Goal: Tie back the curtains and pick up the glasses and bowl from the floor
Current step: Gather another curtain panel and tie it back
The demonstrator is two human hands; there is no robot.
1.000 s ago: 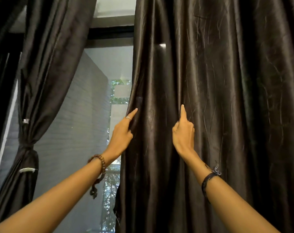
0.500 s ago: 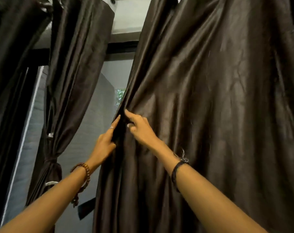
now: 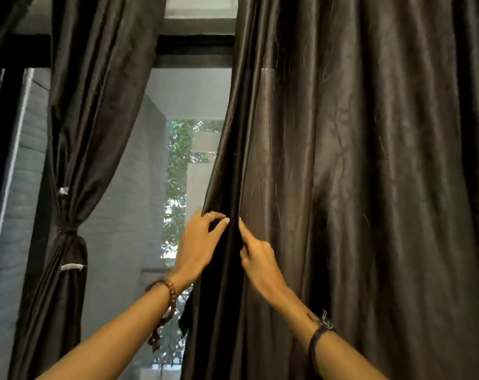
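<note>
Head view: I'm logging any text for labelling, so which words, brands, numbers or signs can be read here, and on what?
None: no readable text anywhere.
The loose curtain and the tied curtain are plain dark cloth.
The small white tabs on the tied curtain show no lettering.

The dark brown curtain (image 3: 342,187) between the hands is satiny cloth, glossy and finely creased. Left of the left hand (image 3: 197,242), the tied curtain (image 3: 76,133) has the same sheen. Round wooden beads form the bracelet (image 3: 169,297); the wristband (image 3: 316,341) looks braided, matt.
</note>
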